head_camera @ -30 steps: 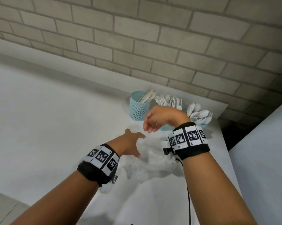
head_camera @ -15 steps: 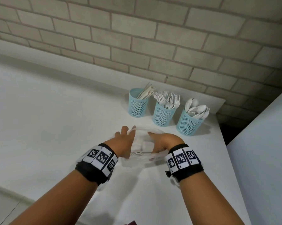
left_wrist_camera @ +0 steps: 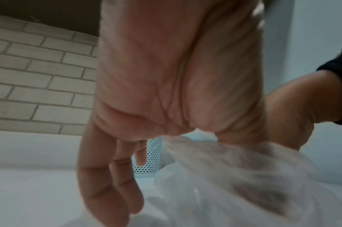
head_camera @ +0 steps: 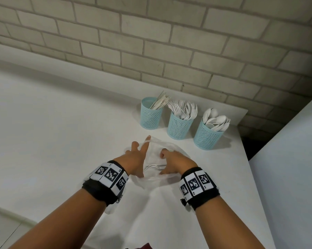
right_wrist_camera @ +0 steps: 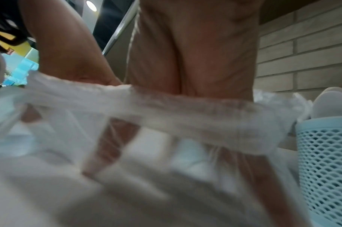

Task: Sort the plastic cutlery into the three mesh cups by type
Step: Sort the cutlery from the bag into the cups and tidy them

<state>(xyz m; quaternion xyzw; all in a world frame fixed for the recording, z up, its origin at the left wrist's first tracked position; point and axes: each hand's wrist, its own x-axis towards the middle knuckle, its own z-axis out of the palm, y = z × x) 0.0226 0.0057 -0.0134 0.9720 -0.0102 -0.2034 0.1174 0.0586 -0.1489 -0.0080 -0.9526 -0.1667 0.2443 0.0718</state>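
Both hands are working a clear plastic bag (head_camera: 157, 159) lying on the white table (head_camera: 61, 141). The left hand (head_camera: 135, 159) is touching its edge with fingers extended; its wrist view shows them straight. The right hand (head_camera: 171, 163) is reaching inside; only its wrist view shows fingers behind the film, grip undeterminable. Beyond are standing three mesh cups: knives (head_camera: 150, 114), forks (head_camera: 179, 125), spoons (head_camera: 208, 136).
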